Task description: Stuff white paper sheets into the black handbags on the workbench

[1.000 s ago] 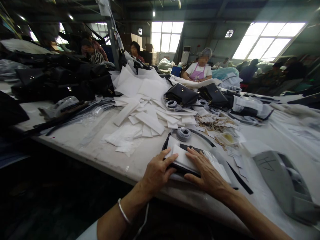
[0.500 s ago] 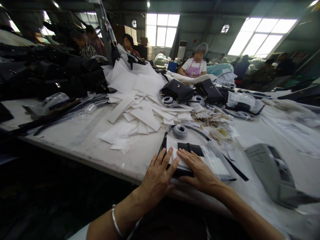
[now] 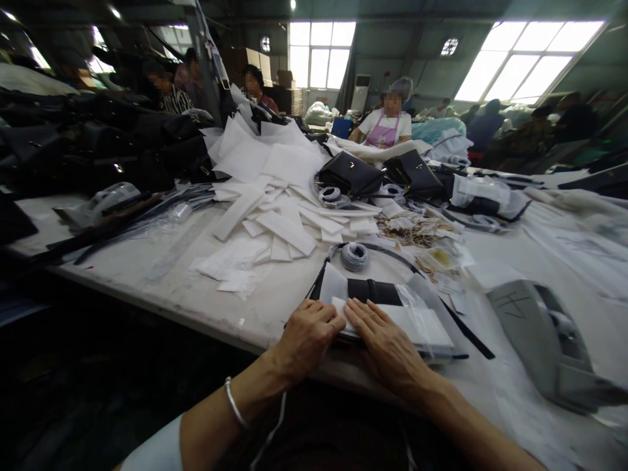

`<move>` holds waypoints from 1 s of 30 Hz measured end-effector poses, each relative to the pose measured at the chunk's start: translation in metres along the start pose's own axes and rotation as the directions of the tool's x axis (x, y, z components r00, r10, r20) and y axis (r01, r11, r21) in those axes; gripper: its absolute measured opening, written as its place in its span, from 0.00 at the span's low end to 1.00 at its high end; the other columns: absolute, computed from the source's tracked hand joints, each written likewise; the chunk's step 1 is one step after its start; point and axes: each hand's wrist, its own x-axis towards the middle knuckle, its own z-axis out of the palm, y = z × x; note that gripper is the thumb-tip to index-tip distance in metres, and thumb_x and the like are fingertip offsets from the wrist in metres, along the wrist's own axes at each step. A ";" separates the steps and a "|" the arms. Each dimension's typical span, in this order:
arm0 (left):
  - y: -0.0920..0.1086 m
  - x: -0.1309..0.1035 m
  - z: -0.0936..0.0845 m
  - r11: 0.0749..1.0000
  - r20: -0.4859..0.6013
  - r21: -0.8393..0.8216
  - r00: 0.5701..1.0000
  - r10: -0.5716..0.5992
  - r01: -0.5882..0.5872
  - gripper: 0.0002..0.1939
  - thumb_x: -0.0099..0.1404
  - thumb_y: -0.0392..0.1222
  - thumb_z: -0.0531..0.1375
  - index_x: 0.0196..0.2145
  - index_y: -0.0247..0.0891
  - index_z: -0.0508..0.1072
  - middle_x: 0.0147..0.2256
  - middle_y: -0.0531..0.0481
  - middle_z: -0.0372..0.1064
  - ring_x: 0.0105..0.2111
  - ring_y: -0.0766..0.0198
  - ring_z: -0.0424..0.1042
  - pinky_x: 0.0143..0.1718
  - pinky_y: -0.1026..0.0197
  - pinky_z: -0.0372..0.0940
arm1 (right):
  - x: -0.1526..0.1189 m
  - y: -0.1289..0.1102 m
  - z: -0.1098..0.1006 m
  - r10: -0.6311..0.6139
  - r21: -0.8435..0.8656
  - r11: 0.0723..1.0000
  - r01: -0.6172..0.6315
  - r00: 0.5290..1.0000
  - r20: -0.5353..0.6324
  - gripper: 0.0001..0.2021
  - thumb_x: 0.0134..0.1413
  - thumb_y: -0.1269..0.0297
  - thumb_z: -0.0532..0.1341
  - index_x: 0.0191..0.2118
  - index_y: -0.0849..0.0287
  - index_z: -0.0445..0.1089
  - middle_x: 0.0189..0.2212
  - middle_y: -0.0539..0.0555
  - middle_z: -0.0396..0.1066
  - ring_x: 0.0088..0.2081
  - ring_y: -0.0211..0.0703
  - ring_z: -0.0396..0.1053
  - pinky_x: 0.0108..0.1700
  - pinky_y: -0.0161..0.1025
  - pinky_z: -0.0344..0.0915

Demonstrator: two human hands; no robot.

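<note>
A black bag (image 3: 316, 288) lies at the table's near edge, with white foam sheet (image 3: 400, 320) and clear plastic over it. My left hand (image 3: 310, 333) has its fingers curled together at the bag's left near corner, on the edge of the white sheet. Flat on that sheet rests my right hand (image 3: 385, 340), its fingers extended. A dark strap piece (image 3: 373, 292) shows behind the fingertips. Beyond the bag sits a coiled, wrapped strap (image 3: 355, 256), inside the arc of the bag's handle.
White foam strips and sheets (image 3: 287, 226) are heaped mid-table. A grey tape dispenser (image 3: 540, 340) stands at right. Tags with strings (image 3: 412, 227) and black bags (image 3: 350, 173) lie farther back. A person (image 3: 385, 127) in a purple apron is across the table.
My left fingers have curled in from a spread pose over the bag. The right hand stays flat, slightly lower. The view has shifted a little.
</note>
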 end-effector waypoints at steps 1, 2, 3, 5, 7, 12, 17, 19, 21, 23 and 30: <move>0.002 -0.002 0.005 0.999 -0.028 0.023 0.999 -0.022 0.023 0.02 0.70 0.37 0.57 0.41 0.40 0.70 0.35 0.51 0.71 0.35 0.56 0.71 0.38 0.54 0.66 | 0.000 -0.004 0.002 0.003 -0.038 0.999 -0.004 1.000 -0.030 0.32 0.53 0.78 0.53 0.66 0.67 0.57 0.65 0.65 0.61 0.66 0.53 0.58 0.66 0.56 0.58; 0.003 -0.004 0.009 0.998 -0.066 0.047 0.997 -0.031 0.034 0.03 0.70 0.37 0.56 0.40 0.40 0.70 0.34 0.51 0.70 0.33 0.56 0.70 0.36 0.54 0.65 | 0.000 -0.007 0.004 0.003 -0.073 0.997 -0.008 0.998 -0.060 0.30 0.55 0.79 0.51 0.65 0.68 0.59 0.64 0.64 0.62 0.65 0.52 0.59 0.66 0.55 0.59; 0.004 -0.006 0.013 0.997 -0.104 0.067 0.994 -0.024 0.031 0.04 0.71 0.36 0.55 0.40 0.40 0.70 0.34 0.51 0.70 0.33 0.56 0.69 0.35 0.54 0.64 | 0.001 -0.010 0.006 0.002 -0.101 0.995 -0.010 0.996 -0.088 0.29 0.56 0.80 0.50 0.64 0.68 0.60 0.63 0.64 0.63 0.65 0.52 0.60 0.65 0.54 0.60; 0.007 -0.007 0.014 0.995 -0.134 0.101 0.991 0.006 0.008 0.06 0.72 0.35 0.54 0.43 0.39 0.70 0.35 0.51 0.70 0.33 0.57 0.69 0.36 0.54 0.64 | 0.002 -0.013 0.008 -0.001 -0.141 0.990 -0.017 0.991 -0.131 0.28 0.58 0.80 0.48 0.64 0.68 0.61 0.62 0.63 0.64 0.64 0.52 0.61 0.65 0.54 0.61; 0.012 -0.003 0.009 0.988 -0.110 0.155 0.994 0.027 -0.010 0.08 0.72 0.33 0.52 0.44 0.37 0.70 0.36 0.50 0.70 0.36 0.57 0.70 0.42 0.53 0.65 | 0.002 -0.015 0.009 -0.002 -0.173 0.985 -0.026 0.987 -0.161 0.27 0.59 0.80 0.48 0.63 0.68 0.62 0.62 0.62 0.65 0.64 0.51 0.61 0.65 0.53 0.61; 0.028 0.013 -0.002 0.933 -0.043 0.350 0.994 0.099 -0.077 0.13 0.70 0.29 0.52 0.50 0.27 0.70 0.40 0.45 0.71 0.48 0.52 0.70 0.59 0.46 0.60 | 0.001 -0.016 0.010 -0.012 -0.209 0.977 -0.031 0.980 -0.200 0.24 0.61 0.78 0.47 0.61 0.69 0.64 0.61 0.63 0.67 0.63 0.50 0.62 0.65 0.51 0.60; 0.027 0.002 0.005 0.932 0.020 0.359 0.999 0.046 -0.050 0.13 0.68 0.27 0.53 0.49 0.25 0.70 0.37 0.43 0.71 0.35 0.56 0.73 0.38 0.55 0.71 | -0.005 -0.020 0.017 0.080 -0.200 0.968 -0.149 0.945 -0.317 0.25 0.61 0.78 0.46 0.62 0.70 0.63 0.60 0.64 0.67 0.65 0.55 0.58 0.67 0.60 0.50; 0.022 -0.003 0.008 0.942 -0.016 0.330 0.998 0.068 -0.059 0.14 0.70 0.28 0.51 0.51 0.25 0.69 0.39 0.42 0.72 0.37 0.55 0.74 0.37 0.55 0.71 | -0.007 -0.021 0.020 0.089 -0.183 0.970 -0.161 0.933 -0.350 0.24 0.62 0.79 0.46 0.61 0.69 0.64 0.59 0.63 0.68 0.64 0.54 0.59 0.67 0.59 0.50; 0.016 -0.005 0.009 0.950 -0.066 0.303 0.993 0.101 -0.076 0.15 0.72 0.30 0.49 0.51 0.27 0.70 0.41 0.41 0.73 0.39 0.55 0.74 0.39 0.54 0.71 | -0.008 -0.020 0.022 0.078 -0.165 0.975 -0.147 0.928 -0.365 0.23 0.63 0.79 0.46 0.60 0.68 0.66 0.58 0.62 0.70 0.63 0.52 0.61 0.67 0.57 0.51; 0.013 -0.005 0.010 0.953 -0.133 0.288 0.982 0.135 -0.092 0.17 0.74 0.30 0.46 0.53 0.29 0.70 0.49 0.39 0.72 0.47 0.53 0.73 0.45 0.53 0.70 | -0.009 -0.019 0.024 0.070 -0.153 0.979 -0.137 0.923 -0.380 0.23 0.63 0.78 0.46 0.59 0.68 0.67 0.56 0.62 0.71 0.62 0.51 0.63 0.67 0.55 0.52; 0.018 -0.018 0.016 0.942 -0.155 0.309 0.971 0.184 -0.129 0.23 0.76 0.32 0.41 0.62 0.29 0.64 0.58 0.40 0.67 0.60 0.54 0.64 0.63 0.51 0.58 | -0.009 -0.016 0.020 0.062 -0.175 0.976 -0.130 0.936 -0.347 0.22 0.63 0.78 0.47 0.59 0.67 0.67 0.57 0.61 0.71 0.61 0.49 0.64 0.66 0.53 0.53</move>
